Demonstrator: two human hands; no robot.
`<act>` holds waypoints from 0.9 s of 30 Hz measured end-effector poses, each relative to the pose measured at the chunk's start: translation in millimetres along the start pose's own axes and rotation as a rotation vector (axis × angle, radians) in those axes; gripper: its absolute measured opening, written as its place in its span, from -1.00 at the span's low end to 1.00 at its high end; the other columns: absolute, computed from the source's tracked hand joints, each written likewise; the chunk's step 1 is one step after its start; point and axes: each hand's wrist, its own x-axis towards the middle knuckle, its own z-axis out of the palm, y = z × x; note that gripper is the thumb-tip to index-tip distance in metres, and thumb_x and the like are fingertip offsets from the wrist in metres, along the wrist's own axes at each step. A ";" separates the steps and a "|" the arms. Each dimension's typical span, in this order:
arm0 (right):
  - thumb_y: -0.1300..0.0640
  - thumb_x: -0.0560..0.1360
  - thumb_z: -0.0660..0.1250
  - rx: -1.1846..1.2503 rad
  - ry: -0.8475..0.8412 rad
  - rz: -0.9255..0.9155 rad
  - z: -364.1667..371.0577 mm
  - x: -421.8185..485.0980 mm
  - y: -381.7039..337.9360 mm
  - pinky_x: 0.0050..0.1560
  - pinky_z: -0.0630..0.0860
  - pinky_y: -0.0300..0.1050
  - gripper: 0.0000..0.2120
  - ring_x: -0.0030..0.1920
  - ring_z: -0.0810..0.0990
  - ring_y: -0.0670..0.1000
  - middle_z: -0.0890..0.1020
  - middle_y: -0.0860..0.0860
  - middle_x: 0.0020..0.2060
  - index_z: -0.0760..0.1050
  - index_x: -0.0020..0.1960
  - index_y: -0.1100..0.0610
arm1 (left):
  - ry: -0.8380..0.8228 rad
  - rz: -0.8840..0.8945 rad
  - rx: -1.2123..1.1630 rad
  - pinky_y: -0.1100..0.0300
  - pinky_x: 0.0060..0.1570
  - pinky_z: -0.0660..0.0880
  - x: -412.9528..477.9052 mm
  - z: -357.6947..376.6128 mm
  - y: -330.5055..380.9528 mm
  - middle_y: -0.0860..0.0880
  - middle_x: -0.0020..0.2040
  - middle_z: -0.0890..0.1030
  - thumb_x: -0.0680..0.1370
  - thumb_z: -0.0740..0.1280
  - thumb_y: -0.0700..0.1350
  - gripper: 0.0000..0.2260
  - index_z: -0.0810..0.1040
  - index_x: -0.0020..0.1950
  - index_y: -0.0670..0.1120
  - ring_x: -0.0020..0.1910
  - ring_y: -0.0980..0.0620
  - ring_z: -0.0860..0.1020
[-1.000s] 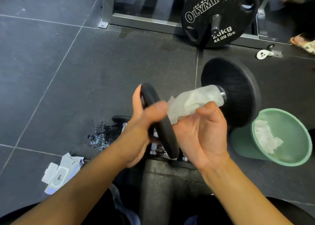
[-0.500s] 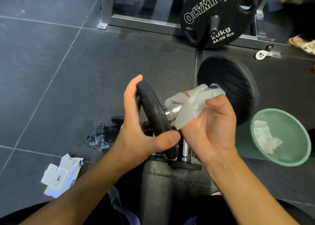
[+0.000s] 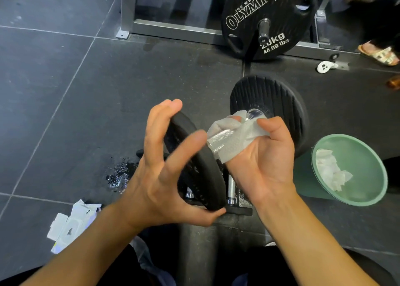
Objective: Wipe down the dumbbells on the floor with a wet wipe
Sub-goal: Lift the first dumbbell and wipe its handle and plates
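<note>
From here I read white lettering on the black plate by the rack: "JOE WEIDER'S" arched over "OLYMPIA", and lower down "20kg" (the first digit partly hidden) and "44.09 lbs". The peg through its hub is marked "20". I can read nothing else.

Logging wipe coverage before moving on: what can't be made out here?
Head view:
- dumbbell handle: far part hidden under the wet wipe and right hand.
- near plate: blurred, partly covered by the left hand.
- floor dumbbells: mostly hidden behind that plate and both hands.
- wipes pack: print too small to read.
</note>
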 end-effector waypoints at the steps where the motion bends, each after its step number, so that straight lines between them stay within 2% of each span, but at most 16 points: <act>1: 0.22 0.37 0.28 -0.044 -0.006 -0.009 -0.9 0.2 0.2 0.34 0.22 -0.04 -0.71 -0.13 0.39 -0.02 0.26 -0.06 -0.16 0.18 -0.12 0.00 | -0.015 -0.102 -0.070 -0.22 0.53 0.28 -0.5 -1.4 3.3 -0.48 0.50 0.17 0.19 0.68 0.24 0.06 0.24 0.50 -0.12 0.58 -0.33 0.23; 3: 0.21 0.40 0.24 -0.094 -0.023 -0.020 -2.5 -0.1 0.6 0.31 0.25 0.00 -0.84 -0.13 0.44 0.00 0.34 -0.02 -0.19 0.26 -0.13 0.05 | -0.071 -0.413 -0.350 -0.11 0.44 0.44 -2.2 -2.3 10.6 -0.28 0.59 0.15 0.16 0.69 0.18 0.18 0.12 0.61 -0.05 0.51 -0.23 0.39; 4: 0.20 0.41 0.21 -0.099 -0.048 -0.018 -2.8 -0.5 0.5 0.24 0.30 0.01 -0.90 -0.16 0.48 0.02 0.37 0.00 -0.21 0.29 -0.13 0.07 | -0.070 -0.594 -0.521 0.01 0.34 0.53 -1.6 -1.4 13.6 -0.13 0.59 0.22 0.17 0.66 0.17 0.18 0.08 0.64 0.04 0.46 -0.08 0.47; 6: 0.18 0.42 0.17 -0.125 -0.094 -0.023 -2.6 -0.4 -0.3 0.15 0.35 0.02 -0.96 -0.20 0.53 0.05 0.46 0.03 -0.25 0.39 -0.15 0.11 | 0.033 -0.951 -0.916 0.24 0.15 0.59 7.3 -2.3 19.9 -0.04 0.49 0.42 0.19 0.60 0.24 0.06 0.21 0.62 0.16 0.31 0.15 0.58; 8: 0.18 0.41 0.16 -0.141 -0.107 -0.035 -2.3 -0.5 -2.7 0.24 0.27 -0.02 -0.85 -0.16 0.49 0.03 0.48 0.03 -0.21 0.48 -0.10 0.11 | 0.082 -1.316 -1.276 0.08 -0.01 0.68 16.0 -4.9 18.3 -0.11 0.26 0.63 0.28 0.50 0.35 -0.30 0.61 0.35 0.07 0.11 0.03 0.69; 9: 0.18 0.40 0.16 -0.127 -0.133 -0.031 -2.7 -0.2 -4.0 0.30 0.19 0.00 -0.81 -0.12 0.42 0.01 0.44 0.00 -0.17 0.48 -0.04 0.08 | -0.016 -1.481 -1.417 -0.07 -0.06 0.70 22.5 -8.6 16.8 -0.14 0.15 0.70 0.35 0.38 0.42 -0.39 0.74 0.15 0.00 0.04 -0.06 0.73; 11: 0.20 0.37 0.17 -0.156 -0.196 -0.027 -4.8 0.9 -7.2 0.31 0.11 0.06 -0.74 -0.09 0.35 0.01 0.36 -0.03 -0.13 0.43 0.04 0.07 | -0.169 -1.712 -1.554 -0.40 -0.04 0.63 23.9 -12.6 13.2 -0.18 0.10 0.72 0.38 0.22 0.52 -0.26 0.79 -0.03 -0.10 0.02 -0.23 0.73; 13: 0.22 0.34 0.18 -0.247 -0.230 -0.028 -5.1 1.7 -7.4 0.22 0.18 0.12 -0.71 -0.08 0.39 0.03 0.36 -0.01 -0.13 0.43 0.05 0.10 | -0.182 -1.800 -1.610 -0.56 -0.01 0.55 19.9 -12.0 10.8 -0.20 0.11 0.71 0.36 0.21 0.56 -0.21 0.78 -0.05 -0.14 0.02 -0.29 0.72; 15: 0.23 0.32 0.19 -0.226 -0.260 -0.014 -5.8 2.0 -6.6 0.12 0.24 0.09 -0.71 -0.11 0.40 0.03 0.37 0.00 -0.13 0.41 0.04 0.10 | -0.153 -1.755 -1.576 -0.52 0.00 0.56 18.1 -10.7 12.8 -0.19 0.08 0.72 0.38 0.20 0.55 -0.24 0.78 -0.09 -0.12 0.02 -0.27 0.72; 17: 0.25 0.29 0.25 -0.228 -0.187 -0.056 -8.7 1.5 -6.6 0.14 0.37 -0.03 -0.71 -0.12 0.48 0.04 0.51 0.04 -0.14 0.46 0.01 0.13 | -0.085 -1.647 -1.461 -0.34 -0.03 0.65 18.4 -10.9 15.6 -0.14 0.06 0.74 0.41 0.24 0.49 -0.35 0.79 -0.08 -0.06 0.03 -0.18 0.72; 18: 0.26 0.29 0.26 -0.280 -0.128 -0.100 -11.4 1.0 -7.5 0.11 0.50 -0.04 -0.73 -0.11 0.56 0.07 0.60 0.08 -0.16 0.53 -0.01 0.17 | -0.044 -1.581 -1.394 -0.19 -0.07 0.68 16.6 -9.5 14.7 -0.13 0.08 0.74 0.40 0.33 0.45 -0.42 0.79 -0.01 -0.02 0.03 -0.11 0.72; 19: 0.28 0.29 0.24 -0.317 -0.108 -0.122 -13.1 0.5 -7.5 0.12 0.56 -0.01 -0.73 -0.08 0.61 0.10 0.65 0.11 -0.17 0.58 -0.04 0.19 | 0.005 -1.478 -1.341 -0.06 -0.10 0.69 15.9 -8.5 14.4 -0.13 0.18 0.71 0.34 0.44 0.39 -0.41 0.74 0.18 0.02 0.08 -0.05 0.71; 21: 0.34 0.26 0.15 -0.303 -0.160 -0.114 -12.7 1.2 -4.8 0.25 0.50 0.04 -0.67 -0.02 0.63 0.10 0.64 0.12 -0.15 0.60 -0.08 0.24 | 0.074 -1.179 -1.111 0.18 0.01 0.64 8.8 -4.5 13.6 -0.03 0.43 0.53 0.20 0.61 0.25 -0.01 0.37 0.59 0.10 0.26 0.09 0.61; 22: 0.34 0.24 0.14 -0.299 -0.164 -0.110 -12.0 2.7 -3.6 0.27 0.47 0.04 -0.65 0.00 0.62 0.09 0.62 0.12 -0.14 0.57 -0.04 0.28 | 0.031 -0.994 -0.956 0.27 0.11 0.59 3.4 -2.5 10.2 0.07 0.49 0.45 0.17 0.64 0.19 0.12 0.20 0.65 0.13 0.34 0.16 0.55; 24: 0.35 0.21 0.18 -0.308 -0.151 -0.112 -11.7 6.1 -2.4 0.31 0.47 0.06 -0.54 0.04 0.59 0.12 0.59 0.14 -0.10 0.46 0.12 0.30 | -0.043 -0.607 -0.591 0.17 0.31 0.54 -1.2 -2.4 5.7 0.11 0.58 0.32 0.18 0.68 0.12 0.16 0.11 0.64 0.08 0.46 0.10 0.46; 27: 0.35 0.22 0.21 -0.287 -0.183 -0.091 -13.8 6.3 -2.5 0.39 0.39 0.08 -0.55 0.03 0.56 0.12 0.57 0.13 -0.12 0.44 0.12 0.28 | -0.049 -0.118 -0.140 -0.29 0.52 0.30 1.5 -5.0 0.6 -0.40 0.55 0.15 0.23 0.69 0.23 0.02 0.24 0.50 -0.07 0.62 -0.28 0.19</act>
